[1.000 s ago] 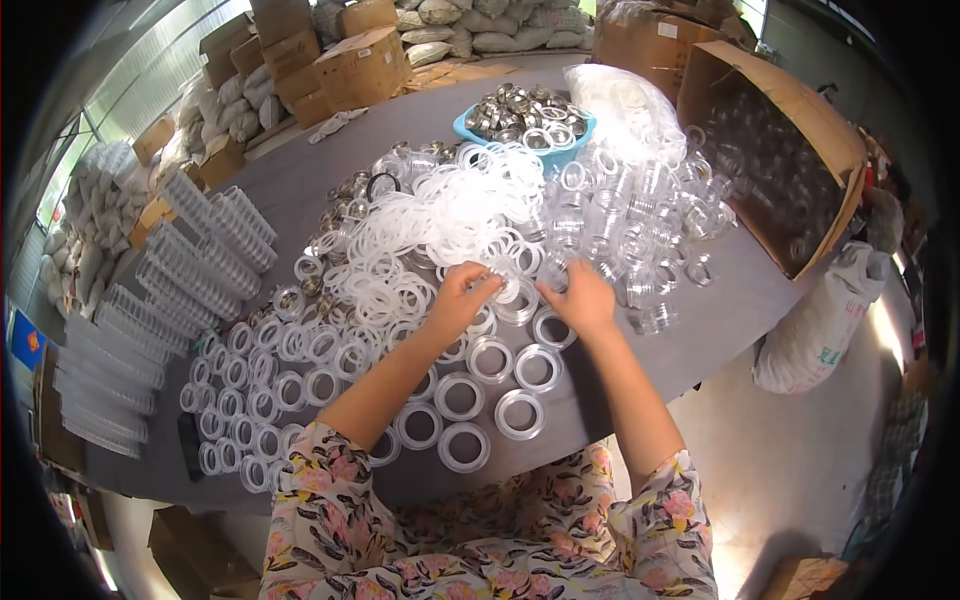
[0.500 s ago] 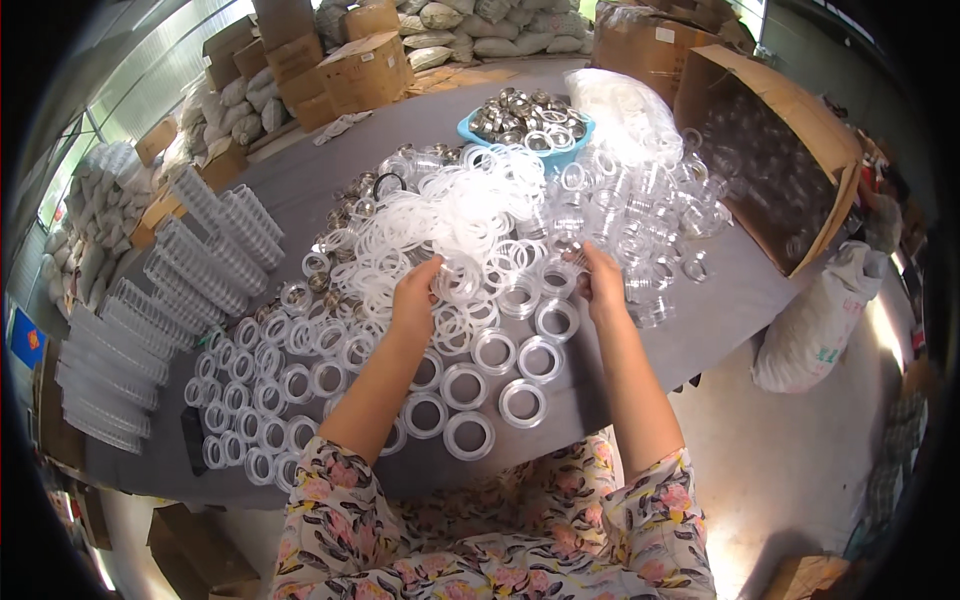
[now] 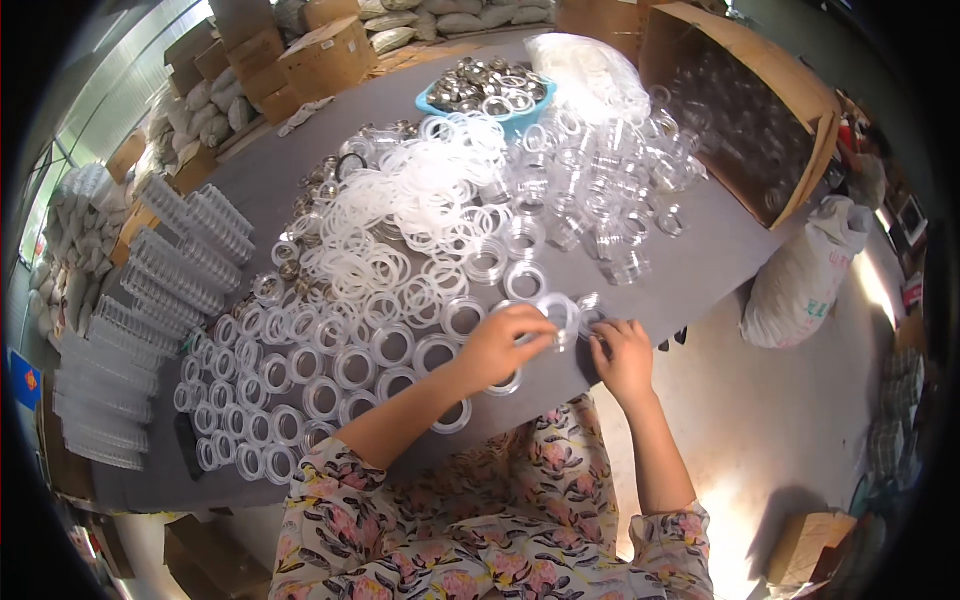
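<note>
Near the table's front edge, my left hand (image 3: 508, 347) pinches a white translucent plastic ring (image 3: 572, 320) at its left side. Just to the right, my right hand (image 3: 624, 356) closes its fingers on a clear round plastic piece (image 3: 592, 306). The two pieces are close together; whether they touch I cannot tell. Flat clear rings (image 3: 355, 368) lie in rows left of and beneath my left forearm. Beyond my hands is a heap of loose white rings (image 3: 425, 180), with clear cylindrical plastic pieces (image 3: 600, 180) piled to its right.
A blue basin (image 3: 520, 122) of metallic rings stands at the back beside a white plastic bag (image 3: 590, 80). Stacked clear rings (image 3: 105, 385) line the left edge. An open carton (image 3: 815, 150) of clear pieces and a white sack (image 3: 805, 270) are on the right.
Both hands have moved from the heap toward the table's front edge and closer together, with plastic pieces in them. The whole view has shifted slightly.
</note>
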`<state>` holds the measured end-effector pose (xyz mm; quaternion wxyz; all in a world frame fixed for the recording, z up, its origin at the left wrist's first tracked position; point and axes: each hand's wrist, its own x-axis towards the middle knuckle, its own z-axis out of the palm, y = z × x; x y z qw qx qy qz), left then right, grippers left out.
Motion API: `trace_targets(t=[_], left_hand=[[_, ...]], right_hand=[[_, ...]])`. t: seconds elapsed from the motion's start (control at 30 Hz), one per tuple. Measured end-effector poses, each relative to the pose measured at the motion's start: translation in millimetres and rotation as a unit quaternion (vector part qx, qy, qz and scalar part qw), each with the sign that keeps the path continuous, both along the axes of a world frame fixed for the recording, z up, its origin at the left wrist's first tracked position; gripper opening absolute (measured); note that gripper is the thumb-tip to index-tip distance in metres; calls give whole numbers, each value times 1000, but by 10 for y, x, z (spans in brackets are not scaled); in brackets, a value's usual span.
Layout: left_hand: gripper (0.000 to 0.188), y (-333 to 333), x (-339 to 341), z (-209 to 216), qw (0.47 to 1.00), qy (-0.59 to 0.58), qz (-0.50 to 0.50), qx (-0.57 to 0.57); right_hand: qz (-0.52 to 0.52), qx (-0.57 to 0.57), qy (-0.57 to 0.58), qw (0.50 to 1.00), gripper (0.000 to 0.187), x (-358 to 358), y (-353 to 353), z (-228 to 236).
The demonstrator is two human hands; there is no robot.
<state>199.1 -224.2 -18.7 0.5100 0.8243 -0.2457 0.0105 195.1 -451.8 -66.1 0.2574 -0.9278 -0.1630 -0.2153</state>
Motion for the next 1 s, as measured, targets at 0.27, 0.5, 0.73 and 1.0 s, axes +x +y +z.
trace_targets(t=[0.27, 0.5, 0.73, 1.0], left_hand=[[18, -210, 24, -326, 947, -172, -58, 265], [20, -360, 290, -203, 969, -143, -15, 203], [16, -228, 651, -215, 962, 237, -100, 92], [17, -370, 656, -377, 944, -225, 45, 237]], right_hand=[[-52, 72, -55, 995, 30, -76, 28, -86], [21, 82, -44, 995, 30, -233, 264, -127], [15, 161, 0, 987, 38, -221, 303, -160], [-21, 118, 33, 992, 29, -236, 358, -217]])
